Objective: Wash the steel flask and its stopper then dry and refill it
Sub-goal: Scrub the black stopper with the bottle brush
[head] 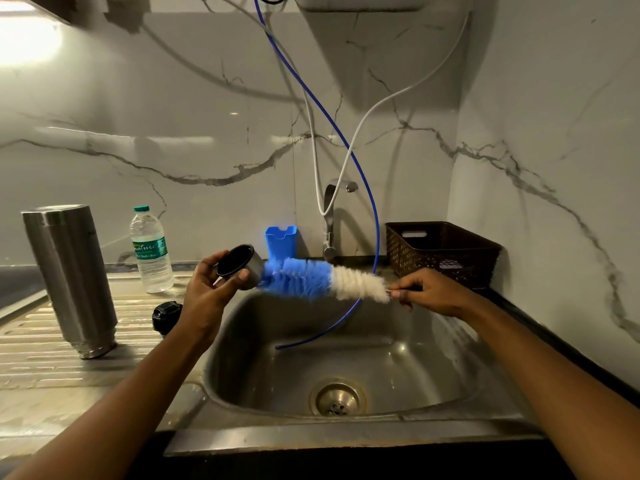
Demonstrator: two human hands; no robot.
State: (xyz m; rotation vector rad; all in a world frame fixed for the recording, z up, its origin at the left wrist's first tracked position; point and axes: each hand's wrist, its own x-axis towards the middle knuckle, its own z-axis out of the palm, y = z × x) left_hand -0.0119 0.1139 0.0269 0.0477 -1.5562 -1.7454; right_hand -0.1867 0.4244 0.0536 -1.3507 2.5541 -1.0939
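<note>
The steel flask [71, 282] stands mouth-down on the drainboard [34, 341] left of the sink [398, 358], its brushed silver body tall and uncapped. Its black stopper [166, 315] sits on the drainboard just beside the sink's left rim, partly hidden by a forearm. The steel cap [240, 265], black inside, is held tilted in the left hand [207, 289] above that rim, with a brush's [322, 278] blue tip against its side.

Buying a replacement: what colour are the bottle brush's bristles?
The long bottle brush is blue at the tip, white near the handle; head view.
</note>
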